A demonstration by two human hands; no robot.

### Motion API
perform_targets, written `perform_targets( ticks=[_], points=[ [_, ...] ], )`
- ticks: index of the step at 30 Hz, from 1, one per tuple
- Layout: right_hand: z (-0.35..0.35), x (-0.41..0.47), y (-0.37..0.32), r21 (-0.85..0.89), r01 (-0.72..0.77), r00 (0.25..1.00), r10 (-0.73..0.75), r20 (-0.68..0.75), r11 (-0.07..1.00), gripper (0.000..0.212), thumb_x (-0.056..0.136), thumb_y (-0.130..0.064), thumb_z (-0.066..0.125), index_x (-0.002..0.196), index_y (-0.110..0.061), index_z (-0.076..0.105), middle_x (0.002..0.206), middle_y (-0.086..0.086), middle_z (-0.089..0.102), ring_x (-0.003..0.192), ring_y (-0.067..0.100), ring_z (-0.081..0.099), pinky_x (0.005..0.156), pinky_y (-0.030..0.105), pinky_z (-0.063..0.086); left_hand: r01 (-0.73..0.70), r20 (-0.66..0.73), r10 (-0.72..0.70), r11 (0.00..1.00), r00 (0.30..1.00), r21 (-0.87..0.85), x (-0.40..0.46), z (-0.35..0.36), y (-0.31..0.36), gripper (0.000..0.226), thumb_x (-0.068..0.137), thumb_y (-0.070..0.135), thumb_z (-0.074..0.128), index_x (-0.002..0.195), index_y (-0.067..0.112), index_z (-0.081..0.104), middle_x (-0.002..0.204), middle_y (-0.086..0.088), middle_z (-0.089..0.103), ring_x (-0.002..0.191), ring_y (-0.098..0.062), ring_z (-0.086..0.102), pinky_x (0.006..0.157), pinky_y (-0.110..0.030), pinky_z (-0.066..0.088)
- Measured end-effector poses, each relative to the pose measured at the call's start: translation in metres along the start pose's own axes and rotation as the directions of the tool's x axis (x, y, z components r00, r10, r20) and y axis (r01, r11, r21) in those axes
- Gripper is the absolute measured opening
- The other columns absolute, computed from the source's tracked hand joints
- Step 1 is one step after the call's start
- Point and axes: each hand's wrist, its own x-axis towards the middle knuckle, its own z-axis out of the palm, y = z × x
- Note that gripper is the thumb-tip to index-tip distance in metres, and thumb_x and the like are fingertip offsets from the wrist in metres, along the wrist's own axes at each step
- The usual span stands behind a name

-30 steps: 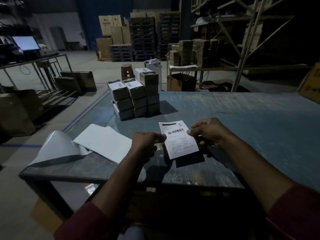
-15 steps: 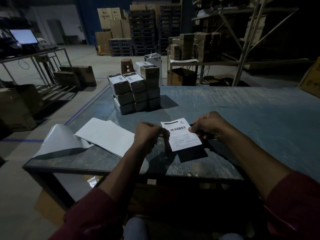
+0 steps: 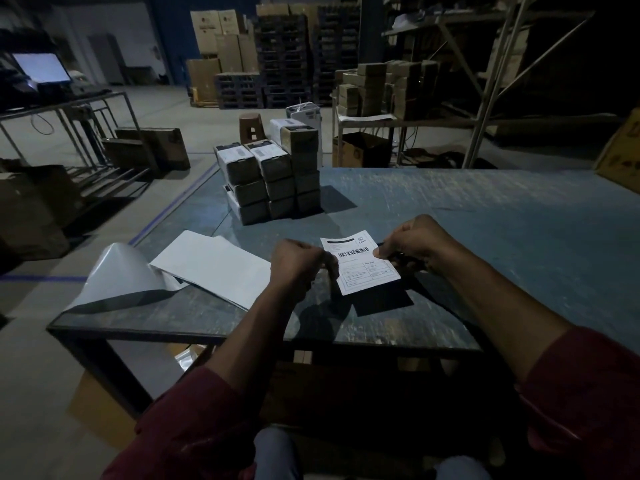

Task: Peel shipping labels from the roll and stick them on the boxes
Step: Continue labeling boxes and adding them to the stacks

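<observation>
A: Holding a shipping label (image 3: pixel 360 263) up between both hands, that's the step I'd call it, peeled or nearly peeled and not yet on a box.

B: Agreed. The left hand (image 3: pixel 299 263) pinches its left edge with curled fingers; the right hand (image 3: pixel 412 244) pinches the right edge near the barcode. I can't tell whether any backing is left behind it.

A: Where is it over the table (image 3: pixel 502 216)?

B: Lifted above the near edge, tilted, printed face up, throwing a shadow on the top. The stack of boxes (image 3: pixel 270 181) stands well apart, toward the far left corner, and several top boxes already carry labels.

A: So the next move probably calls for reaching forward and left to an unlabelled box, keeping the sheet flat.

B: Yes. Both forearms come in from the near edge, wrists raised. Loose white sheets (image 3: pixel 211 268) lie at the near left corner.
</observation>
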Motion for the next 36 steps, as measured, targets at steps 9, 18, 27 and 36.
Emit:
perform_targets(
  ticks=[9, 18, 27, 36],
  points=[
    [0.001, 0.003, 0.001, -0.120, 0.018, 0.999, -0.021, -0.024, 0.993, 0.023, 0.067, -0.006, 0.095, 0.081, 0.000, 0.078, 0.070, 0.011, 0.077, 0.058, 0.022, 0.072, 0.049, 0.027, 0.048, -0.050, -0.025, 0.051, 0.998, 0.998, 0.039, 0.001, 0.000, -0.005, 0.021, 0.049, 0.017, 0.080, 0.062, 0.001, 0.076, 0.053, -0.012, 0.053, 0.037, -0.018, 0.028, 0.046, -0.020, 0.025],
    [0.001, 0.005, -0.003, -0.216, 0.014, 0.998, -0.027, -0.061, 0.976, 0.025, 0.063, -0.015, 0.098, 0.076, -0.004, 0.080, 0.067, 0.008, 0.076, 0.065, 0.026, 0.076, 0.057, 0.032, 0.055, -0.063, -0.086, 0.072, 0.993, 0.994, 0.099, 0.008, 0.005, -0.014, 0.027, 0.054, 0.020, 0.090, 0.050, 0.011, 0.065, 0.043, 0.004, 0.047, 0.039, -0.016, 0.036, 0.051, -0.023, 0.029],
    [0.006, 0.006, -0.008, -0.364, 0.039, 0.989, -0.088, -0.120, 0.931, 0.026, 0.057, -0.026, 0.101, 0.067, -0.015, 0.080, 0.062, -0.004, 0.074, 0.067, 0.018, 0.075, 0.077, 0.041, 0.065, -0.023, -0.166, 0.041, 0.994, 0.985, 0.111, 0.016, 0.002, -0.023, 0.048, 0.054, 0.031, 0.101, 0.088, 0.022, 0.068, 0.080, 0.001, 0.073, 0.067, -0.019, 0.063, 0.065, -0.030, 0.043],
    [0.005, 0.007, 0.000, -0.443, -0.013, 0.975, -0.086, -0.202, 0.897, 0.045, 0.045, -0.045, 0.103, 0.069, -0.019, 0.076, 0.070, -0.002, 0.075, 0.072, 0.022, 0.073, 0.074, 0.042, 0.063, -0.056, -0.163, 0.086, 0.983, 0.983, 0.176, 0.012, -0.002, -0.023, 0.045, 0.059, 0.035, 0.100, 0.089, 0.023, 0.069, 0.085, 0.004, 0.074, 0.076, -0.019, 0.071, 0.068, -0.030, 0.050]
  ],
)
